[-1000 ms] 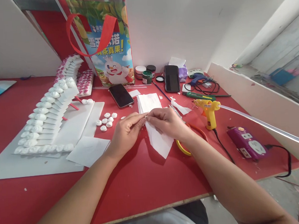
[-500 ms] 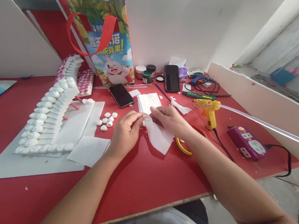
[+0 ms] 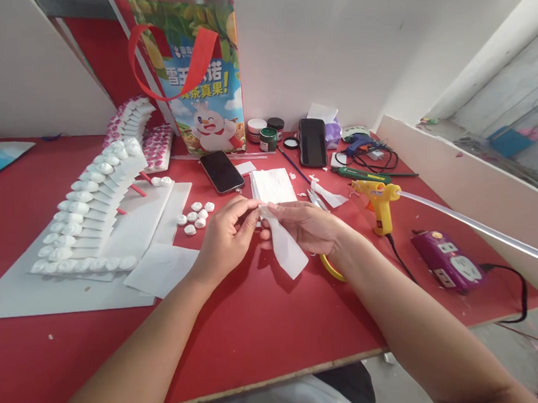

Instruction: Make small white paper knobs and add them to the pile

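Over the middle of the red table, my left hand and my right hand meet on a white strip of tissue paper. Both pinch its upper end, where it is rolled into a small wad; the loose tail hangs down to the table. Just behind lies a stack of white tissue sheets. Several small white paper balls sit left of my left hand. A white stepped paper model lined with such balls stands at the left on white sheets.
A yellow glue gun with a long clear glue stick stands right of my hands, beside a purple power strip. Yellow-handled scissors lie under my right wrist. Two phones, paint jars and a printed bag stand behind.
Both hands kept rolling the tissue's top end. My right hand turned palm-up under the strip, and the hanging tail grew shorter and narrower.
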Demonstrator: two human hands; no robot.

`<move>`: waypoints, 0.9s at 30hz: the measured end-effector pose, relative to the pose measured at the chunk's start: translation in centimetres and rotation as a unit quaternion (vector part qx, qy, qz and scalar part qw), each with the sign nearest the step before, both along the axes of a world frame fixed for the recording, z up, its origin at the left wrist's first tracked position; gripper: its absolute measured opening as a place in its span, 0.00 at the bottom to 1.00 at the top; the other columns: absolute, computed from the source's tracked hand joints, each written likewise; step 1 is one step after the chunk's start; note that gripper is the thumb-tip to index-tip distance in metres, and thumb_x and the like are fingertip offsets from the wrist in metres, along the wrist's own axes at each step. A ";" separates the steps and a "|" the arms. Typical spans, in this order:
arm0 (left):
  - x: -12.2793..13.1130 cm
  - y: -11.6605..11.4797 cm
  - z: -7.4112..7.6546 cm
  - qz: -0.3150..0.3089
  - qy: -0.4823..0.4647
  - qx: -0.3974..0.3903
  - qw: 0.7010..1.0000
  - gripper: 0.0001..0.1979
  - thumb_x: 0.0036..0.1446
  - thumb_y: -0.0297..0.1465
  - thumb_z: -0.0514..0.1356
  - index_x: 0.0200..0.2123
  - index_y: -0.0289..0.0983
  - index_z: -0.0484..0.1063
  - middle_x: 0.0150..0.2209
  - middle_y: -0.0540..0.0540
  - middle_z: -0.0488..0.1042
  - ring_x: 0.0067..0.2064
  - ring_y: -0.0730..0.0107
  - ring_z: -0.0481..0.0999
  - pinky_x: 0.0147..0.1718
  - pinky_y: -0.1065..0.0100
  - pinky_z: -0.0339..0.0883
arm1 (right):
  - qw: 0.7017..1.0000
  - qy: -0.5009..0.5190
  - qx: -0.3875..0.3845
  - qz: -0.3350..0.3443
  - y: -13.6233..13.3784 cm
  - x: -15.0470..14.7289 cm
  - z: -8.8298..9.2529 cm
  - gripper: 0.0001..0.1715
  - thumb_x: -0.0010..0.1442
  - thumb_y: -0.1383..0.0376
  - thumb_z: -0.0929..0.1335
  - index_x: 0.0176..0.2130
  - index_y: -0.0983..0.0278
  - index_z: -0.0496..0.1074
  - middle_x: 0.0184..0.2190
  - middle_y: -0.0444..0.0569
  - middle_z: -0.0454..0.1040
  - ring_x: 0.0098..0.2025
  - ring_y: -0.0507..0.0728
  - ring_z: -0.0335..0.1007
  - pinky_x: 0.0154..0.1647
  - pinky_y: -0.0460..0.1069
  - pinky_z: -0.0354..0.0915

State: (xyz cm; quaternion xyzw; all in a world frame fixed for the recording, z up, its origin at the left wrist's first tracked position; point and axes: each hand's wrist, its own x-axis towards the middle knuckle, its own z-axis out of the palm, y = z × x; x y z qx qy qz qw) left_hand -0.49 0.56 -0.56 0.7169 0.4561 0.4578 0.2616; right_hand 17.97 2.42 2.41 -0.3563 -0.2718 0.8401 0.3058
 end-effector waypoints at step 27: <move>0.9 -0.4 -0.6 0.036 0.117 0.160 0.980 0.12 0.69 0.26 0.55 0.45 0.32 0.79 0.33 0.44 0.77 0.33 0.68 0.75 0.34 0.67 0.69 | 0.815 -0.414 0.374 -0.155 -1.6 -2.2 -1.2 0.07 0.54 0.63 0.68 0.26 0.62 0.68 0.19 0.40 0.70 0.21 0.51 0.63 0.24 0.47 0.57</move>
